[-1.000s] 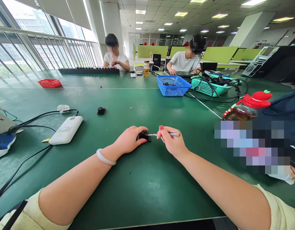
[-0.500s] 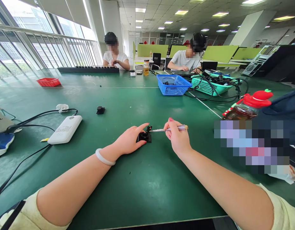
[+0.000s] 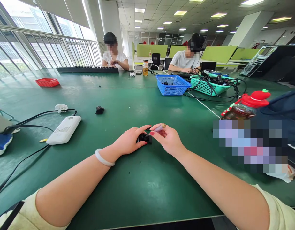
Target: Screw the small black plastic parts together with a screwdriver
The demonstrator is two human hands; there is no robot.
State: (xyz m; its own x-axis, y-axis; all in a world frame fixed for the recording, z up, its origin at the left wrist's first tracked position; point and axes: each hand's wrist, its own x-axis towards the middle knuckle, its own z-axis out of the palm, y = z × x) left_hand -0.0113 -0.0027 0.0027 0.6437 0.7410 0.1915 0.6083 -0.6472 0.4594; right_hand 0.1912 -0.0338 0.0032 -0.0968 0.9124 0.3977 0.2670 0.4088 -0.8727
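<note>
A small black part (image 3: 147,139) lies on the green table, gripped at its left side between the thumb and fingers of my left hand (image 3: 128,140). My right hand (image 3: 168,139) pinches a thin screwdriver by its pale handle (image 3: 159,128), just right of the part. The tool slants down to the left, with its tip at the part; the fingers partly cover the spot. Further up and left, a second small black part (image 3: 99,110) rests alone on the table.
A white power bank (image 3: 64,130) with black cables lies left. Beyond are a red tray (image 3: 47,82), a blue basket (image 3: 173,89) and a green basket (image 3: 207,88) heaped with cables. A red-capped bottle (image 3: 245,107) stands right. Two people sit across the table.
My right hand has moved left, close to my left hand, and the screwdriver has gone from nearly level to steeper, its tip lower. My left hand has stayed at the part.
</note>
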